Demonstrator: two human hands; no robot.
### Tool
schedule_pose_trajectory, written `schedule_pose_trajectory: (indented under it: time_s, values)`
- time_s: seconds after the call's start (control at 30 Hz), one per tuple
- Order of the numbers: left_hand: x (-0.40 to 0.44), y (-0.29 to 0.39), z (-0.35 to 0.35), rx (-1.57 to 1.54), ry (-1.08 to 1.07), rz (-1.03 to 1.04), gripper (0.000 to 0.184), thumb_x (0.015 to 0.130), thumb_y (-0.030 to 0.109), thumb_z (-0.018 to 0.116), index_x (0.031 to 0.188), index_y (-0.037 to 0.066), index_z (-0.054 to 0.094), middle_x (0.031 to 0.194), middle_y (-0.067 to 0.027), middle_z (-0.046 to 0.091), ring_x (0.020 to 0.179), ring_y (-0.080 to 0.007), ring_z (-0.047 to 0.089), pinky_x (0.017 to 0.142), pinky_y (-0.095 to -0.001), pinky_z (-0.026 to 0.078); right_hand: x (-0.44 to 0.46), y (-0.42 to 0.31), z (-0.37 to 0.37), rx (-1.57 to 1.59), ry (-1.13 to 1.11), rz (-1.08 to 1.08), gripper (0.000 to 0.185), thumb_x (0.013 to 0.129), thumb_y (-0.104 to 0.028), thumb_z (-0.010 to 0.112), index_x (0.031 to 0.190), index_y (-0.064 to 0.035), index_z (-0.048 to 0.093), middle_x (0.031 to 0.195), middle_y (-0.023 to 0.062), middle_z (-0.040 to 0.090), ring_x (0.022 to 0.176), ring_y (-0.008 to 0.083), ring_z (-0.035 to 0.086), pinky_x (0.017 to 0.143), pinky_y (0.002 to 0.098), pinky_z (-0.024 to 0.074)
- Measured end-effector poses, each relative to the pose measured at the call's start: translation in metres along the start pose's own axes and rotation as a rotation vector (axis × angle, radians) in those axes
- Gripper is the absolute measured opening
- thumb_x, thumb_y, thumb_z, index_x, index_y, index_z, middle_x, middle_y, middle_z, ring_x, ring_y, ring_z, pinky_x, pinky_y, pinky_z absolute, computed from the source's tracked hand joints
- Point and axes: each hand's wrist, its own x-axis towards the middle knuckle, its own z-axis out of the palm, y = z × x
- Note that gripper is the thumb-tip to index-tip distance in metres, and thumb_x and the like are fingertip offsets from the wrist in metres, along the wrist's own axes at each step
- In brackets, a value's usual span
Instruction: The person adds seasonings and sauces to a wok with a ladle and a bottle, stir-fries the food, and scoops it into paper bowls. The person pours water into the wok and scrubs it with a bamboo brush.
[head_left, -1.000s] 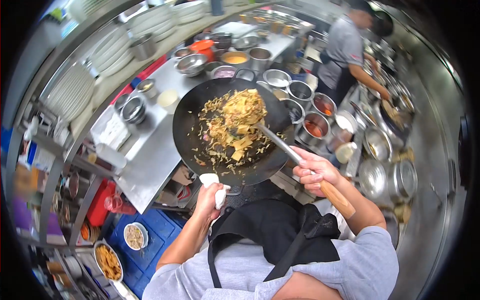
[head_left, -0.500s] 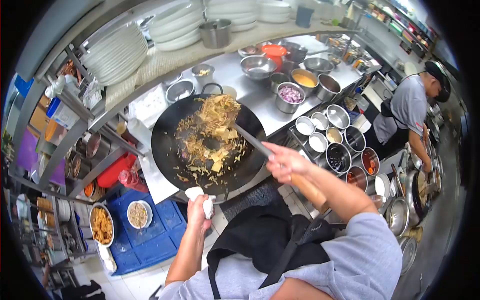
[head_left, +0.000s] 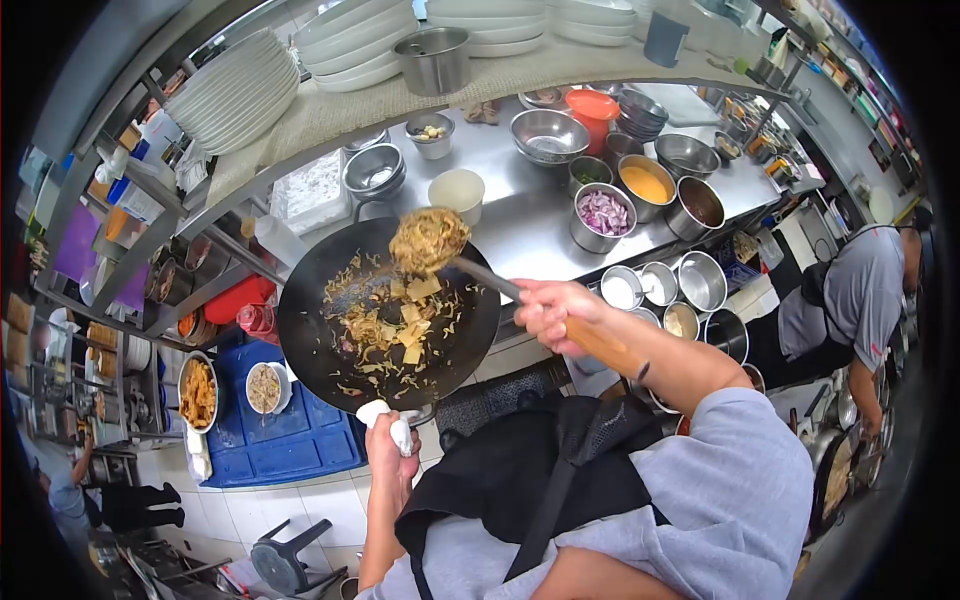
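Note:
A black wok (head_left: pixel 310 330) holds noodles with pale yellow pieces (head_left: pixel 405 325). At the wok's near edge, my left hand (head_left: pixel 392 445) is closed round a white cloth (head_left: pixel 398 428) by the wok's handle. My right hand (head_left: pixel 560 315) grips the ladle (head_left: pixel 600 348) by its long handle, wooden toward the rear. The ladle's bowl is hidden under a heaped mound of noodles (head_left: pixel 430 240), held above the far right part of the wok. Just beyond the mound stands a cream-coloured round container (head_left: pixel 458 190).
Metal pots, one with chopped onion (head_left: pixel 603 212), stand on the steel counter (head_left: pixel 500 240). Plates (head_left: pixel 235 95) are stacked on the shelf above. A blue crate (head_left: pixel 290 440) bears a white bowl (head_left: pixel 266 388). A co-worker (head_left: pixel 850 290) is at the right; another person (head_left: pixel 70 490) is far left.
The view has turned rightward. My left hand and the wok have shifted away from the counter's left part. My right hand has raised the noodle-laden ladle off the rest of the food.

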Motion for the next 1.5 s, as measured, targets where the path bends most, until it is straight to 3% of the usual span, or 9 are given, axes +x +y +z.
schedule_pose_trajectory:
  time_s: [0.17,0.33,0.37,0.43,0.53,0.67,0.77,0.9,1.5]
  values:
    - [-0.003,-0.042,0.007,-0.086,0.024,-0.008,0.014,0.086,0.021,0.058,0.086,0.011,0.049,0.066,-0.0031,0.05,0.042,-0.0123,0.037,0.038,-0.0264,0.029,-0.007,-0.047,-0.029,0.013,0.086,-0.114,0.048,0.099,-0.009,0.048,0.139,-0.0213,0.025,0.074,-0.0006,0.042,0.05,0.0023,0.04,0.043,0.0194,0.0335]
    - [0.065,0.058,0.004,-0.158,-0.016,0.004,0.013,0.086,0.02,0.059,0.086,0.012,0.049,0.064,-0.0011,0.048,0.043,-0.0114,0.037,0.038,-0.0255,0.028,0.114,-0.141,0.003,-0.296,0.232,-0.199,0.072,0.096,-0.006,0.051,0.154,-0.0213,0.009,0.072,0.0013,0.045,0.05,0.0059,0.041,0.042,0.0237,0.0344]
    - [0.079,0.075,0.0,-0.16,-0.023,0.009,0.013,0.086,0.02,0.059,0.086,0.012,0.049,0.064,-0.0011,0.048,0.043,-0.0114,0.037,0.038,-0.0255,0.028,0.136,-0.152,0.003,-0.562,0.324,-0.207,0.072,0.096,-0.006,0.05,0.154,-0.0188,0.011,0.071,0.0022,0.046,0.049,0.0072,0.041,0.042,0.025,0.0356]
    - [-0.006,-0.058,-0.016,-0.213,-0.006,0.018,0.013,0.085,0.017,0.058,0.087,0.007,0.05,0.062,-0.0056,0.051,0.04,-0.0146,0.041,0.036,-0.0271,0.03,0.018,-0.07,-0.076,-0.989,0.539,-0.215,0.069,0.094,-0.004,0.048,0.154,-0.0105,0.016,0.069,0.0057,0.049,0.047,0.0111,0.045,0.04,0.0292,0.0407]
    - [0.03,-0.004,-0.013,-0.176,0.009,0.04,0.013,0.085,0.017,0.058,0.087,0.007,0.05,0.063,-0.0073,0.053,0.04,-0.0148,0.042,0.036,-0.0271,0.031,0.066,-0.085,-0.107,-1.515,0.624,-0.169,0.076,0.092,-0.008,0.051,0.157,-0.0112,0.012,0.068,0.0078,0.054,0.049,0.0152,0.052,0.045,0.0328,0.0463]
    - [0.017,-0.025,-0.047,-0.174,-0.021,0.024,0.015,0.084,0.017,0.059,0.089,0.006,0.05,0.066,-0.01,0.056,0.041,-0.015,0.043,0.036,-0.0275,0.032,-0.004,-0.011,-0.134,-2.012,0.586,-0.309,0.076,0.09,-0.012,0.051,0.156,-0.0135,0.013,0.104,0.0347,0.063,0.093,0.0492,0.063,0.089,0.0505,0.0479]
    - [0.035,0.004,-0.07,-0.144,-0.019,0.037,0.015,0.083,0.016,0.059,0.09,0.006,0.049,0.068,-0.0101,0.055,0.04,-0.015,0.042,0.036,-0.0278,0.032,-0.017,0.018,-0.111,-1.935,0.704,-0.032,0.08,0.091,-0.014,0.054,0.156,-0.0284,0.01,0.093,0.0329,0.065,0.091,0.0499,0.063,0.085,0.0535,0.0486]
    - [0.025,-0.016,-0.088,-0.122,0.003,0.05,0.017,0.083,0.016,0.06,0.092,0.007,0.049,0.069,-0.0098,0.055,0.041,-0.0153,0.042,0.036,-0.0274,0.032,-0.055,0.075,-0.173,-1.863,0.702,-0.206,0.085,0.091,-0.013,0.057,0.156,-0.0387,0.007,0.079,0.0305,0.063,0.081,0.0484,0.064,0.077,0.0531,0.0487]
    - [-0.021,-0.044,-0.07,-0.344,0.109,0.086,0.021,0.085,0.024,0.058,0.099,0.009,0.054,0.075,-0.0079,0.059,0.042,-0.0111,0.041,0.034,-0.0215,0.03,-0.025,0.059,-0.199,-1.929,0.653,-0.148,0.08,0.092,-0.01,0.052,0.154,-0.0381,0.012,0.086,0.0274,0.067,0.081,0.0459,0.065,0.076,0.0562,0.0508]
